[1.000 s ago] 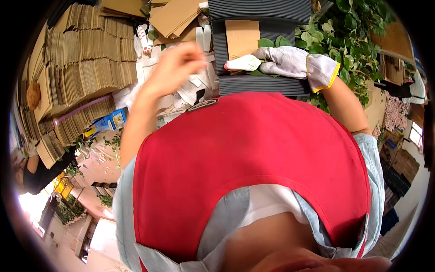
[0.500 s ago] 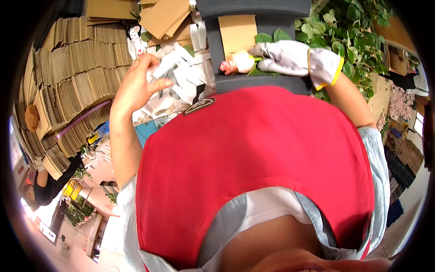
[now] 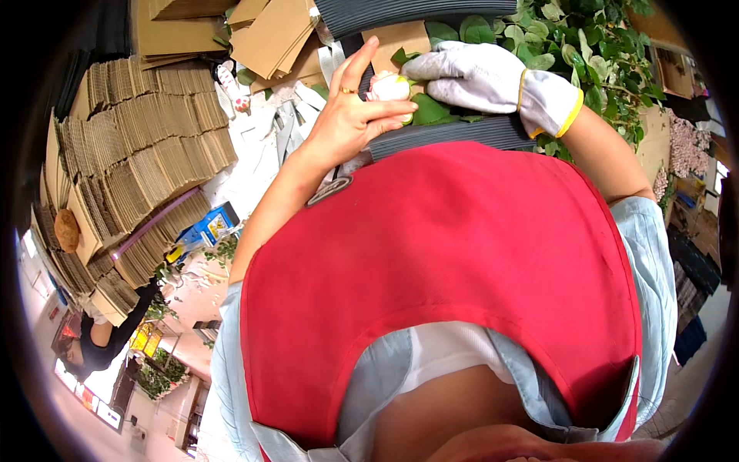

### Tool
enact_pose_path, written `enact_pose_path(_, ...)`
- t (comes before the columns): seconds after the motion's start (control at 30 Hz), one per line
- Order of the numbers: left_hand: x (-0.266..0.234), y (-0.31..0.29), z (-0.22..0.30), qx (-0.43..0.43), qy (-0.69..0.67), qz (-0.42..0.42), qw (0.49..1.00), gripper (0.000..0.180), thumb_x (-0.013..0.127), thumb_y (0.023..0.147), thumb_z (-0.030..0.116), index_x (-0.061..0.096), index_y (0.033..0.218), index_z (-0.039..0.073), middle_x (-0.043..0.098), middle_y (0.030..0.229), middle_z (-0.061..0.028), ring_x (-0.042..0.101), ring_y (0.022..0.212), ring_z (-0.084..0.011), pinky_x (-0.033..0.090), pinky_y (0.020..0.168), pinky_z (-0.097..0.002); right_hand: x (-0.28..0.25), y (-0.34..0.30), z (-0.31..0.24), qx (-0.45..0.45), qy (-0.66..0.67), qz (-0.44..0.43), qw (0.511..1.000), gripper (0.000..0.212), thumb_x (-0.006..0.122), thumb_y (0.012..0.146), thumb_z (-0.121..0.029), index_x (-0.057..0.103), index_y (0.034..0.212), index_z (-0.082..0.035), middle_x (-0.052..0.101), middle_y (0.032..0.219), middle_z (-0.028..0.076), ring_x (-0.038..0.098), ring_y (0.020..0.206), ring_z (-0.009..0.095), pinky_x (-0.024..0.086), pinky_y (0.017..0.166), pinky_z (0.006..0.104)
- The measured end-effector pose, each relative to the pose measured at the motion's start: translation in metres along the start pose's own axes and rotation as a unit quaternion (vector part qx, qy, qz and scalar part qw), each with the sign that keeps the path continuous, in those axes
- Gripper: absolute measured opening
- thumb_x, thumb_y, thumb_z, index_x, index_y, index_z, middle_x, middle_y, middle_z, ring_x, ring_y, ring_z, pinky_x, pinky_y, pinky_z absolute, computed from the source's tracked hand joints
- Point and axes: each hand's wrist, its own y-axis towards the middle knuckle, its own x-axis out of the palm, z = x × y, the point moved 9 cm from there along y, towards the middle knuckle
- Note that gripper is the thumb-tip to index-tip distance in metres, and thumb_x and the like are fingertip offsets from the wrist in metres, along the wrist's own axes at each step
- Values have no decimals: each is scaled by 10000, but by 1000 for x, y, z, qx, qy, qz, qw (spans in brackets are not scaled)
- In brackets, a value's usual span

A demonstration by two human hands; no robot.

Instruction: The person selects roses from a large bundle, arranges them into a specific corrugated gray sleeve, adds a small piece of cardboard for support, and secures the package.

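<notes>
A pale pink-white rose [image 3: 389,86] with green leaves [image 3: 433,109] lies over a ribbed black rest and a brown cardboard piece [image 3: 400,36]. My right hand [image 3: 481,81], in a white glove with a yellow cuff, is closed around the rose just behind its head. Its stem is mostly hidden by the glove. My bare left hand [image 3: 345,123] wears a ring and reaches in beside the bloom. Its fingers are stretched apart on either side of the petals; whether they touch them I cannot tell.
Stacked folded cardboard [image 3: 146,131] stands at the left. White paper strips [image 3: 265,142] are strewn beside loose cardboard sheets [image 3: 281,38]. Leafy stems [image 3: 593,58] pile up at the right. A blue box [image 3: 212,225] lies near the stacks. Another person's dark sleeve [image 3: 115,343] shows far left.
My left hand has moved right, from over the white strips to the rose's head. The bloom now faces more upward. My right hand still holds the rose and has shifted slightly.
</notes>
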Motion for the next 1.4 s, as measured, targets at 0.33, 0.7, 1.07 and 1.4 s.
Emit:
enact_pose_path(0.33, 10, -9, -12, 79, -30, -20, 996, 556, 820, 674, 174, 620, 1183, 75, 645, 1186, -102, 628, 1084, -255, 421, 1020, -475, -120, -98, -14, 112, -243, 262, 927, 252, 588, 846, -242, 606, 1059, -109, 639, 817, 90, 639, 787, 318, 526, 676, 380)
enact_pose_path(0.7, 24, 0, -25, -59, -54, -104, 991, 466, 829, 669, 141, 659, 1098, 77, 636, 1161, -98, 567, 1146, -309, 303, 1089, -514, -141, -57, 90, 176, -233, 240, 926, 212, 585, 773, -184, 638, 959, -96, 666, 845, 112, 664, 774, 317, 552, 658, 393)
enact_pose_path(1.07, 18, 5, -19, -34, -36, -78, 996, 475, 836, 661, 139, 653, 1093, 70, 645, 1128, -104, 582, 1121, -318, 357, 1064, -474, -161, -35, 120, 265, -223, 14, 938, 277, 671, 727, -285, 694, 891, -63, 688, 832, 146, 670, 808, 323, 533, 691, 413)
enact_pose_path(1.4, 19, 11, -14, -8, -34, -95, 995, 460, 815, 712, 186, 642, 1122, 69, 629, 1124, -128, 586, 1068, -305, 440, 954, -389, -235, -90, 89, 171, -334, 450, 810, 234, 651, 779, -253, 602, 886, -51, 631, 927, 134, 632, 804, 351, 525, 700, 429)
